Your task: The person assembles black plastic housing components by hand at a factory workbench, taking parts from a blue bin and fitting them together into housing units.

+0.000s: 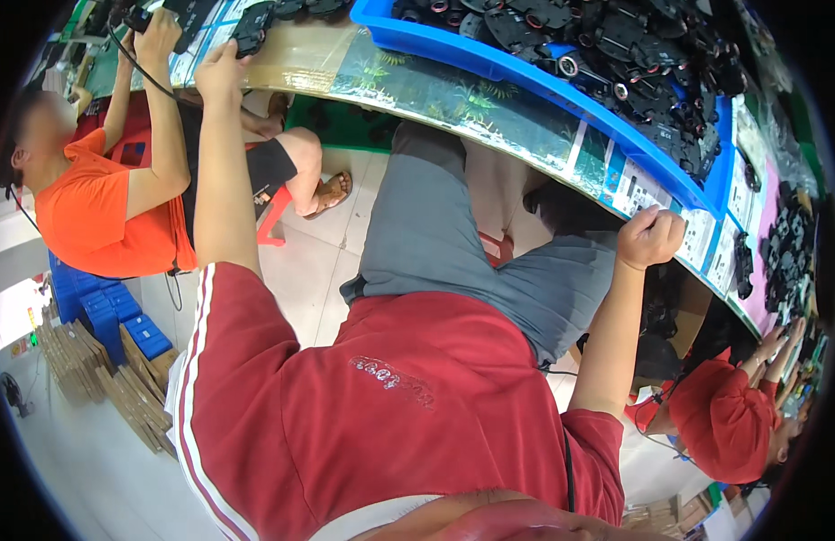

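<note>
My left hand (221,72) is at the far left of the bench, its fingers closed on a flat black plastic part (252,29). More black parts lie just beyond it. My right hand (650,237) is curled at the bench's near edge, below the corner of a blue tray (517,74). Whatever its fingers hold, if anything, is hidden. Heaped in that tray are black plastic parts (607,54), some with round metal-ringed pieces.
To the left, a co-worker in orange (106,212) holds a black tool with a cable. Another in red (724,419) works at the lower right. Black parts (787,243) lie on the right end of the bench (390,77). Blue boxes (106,302) and stacked cardboard (102,379) stand behind.
</note>
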Demonstrator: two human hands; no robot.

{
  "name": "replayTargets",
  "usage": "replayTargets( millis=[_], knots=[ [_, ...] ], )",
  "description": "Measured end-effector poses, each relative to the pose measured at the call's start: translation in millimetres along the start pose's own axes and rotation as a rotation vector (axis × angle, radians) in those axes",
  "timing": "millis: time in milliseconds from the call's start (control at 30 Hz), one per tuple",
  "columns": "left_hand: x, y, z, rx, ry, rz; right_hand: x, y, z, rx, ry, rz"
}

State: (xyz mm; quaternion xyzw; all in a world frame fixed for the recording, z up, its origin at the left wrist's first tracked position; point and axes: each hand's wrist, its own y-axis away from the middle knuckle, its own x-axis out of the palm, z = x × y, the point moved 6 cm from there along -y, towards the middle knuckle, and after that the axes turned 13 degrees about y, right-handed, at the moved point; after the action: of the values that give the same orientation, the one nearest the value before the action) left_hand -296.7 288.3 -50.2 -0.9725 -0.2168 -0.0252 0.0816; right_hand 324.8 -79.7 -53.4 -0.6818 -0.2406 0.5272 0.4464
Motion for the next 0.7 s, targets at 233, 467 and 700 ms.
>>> replayTargets(
  millis=[233,467,700],
  knots=[
    [41,-64,41,-0.075,0.050,0.066,-3,-2,-2,0.021,0.029,0.049],
    [32,-43,46,0.348,-0.512,-0.198,-6,-9,-7,0.264,-0.341,0.202],
    [65,15,18,0.348,-0.619,-0.043,-18,-113,-29,0.342,-0.368,0.198]
  ],
)
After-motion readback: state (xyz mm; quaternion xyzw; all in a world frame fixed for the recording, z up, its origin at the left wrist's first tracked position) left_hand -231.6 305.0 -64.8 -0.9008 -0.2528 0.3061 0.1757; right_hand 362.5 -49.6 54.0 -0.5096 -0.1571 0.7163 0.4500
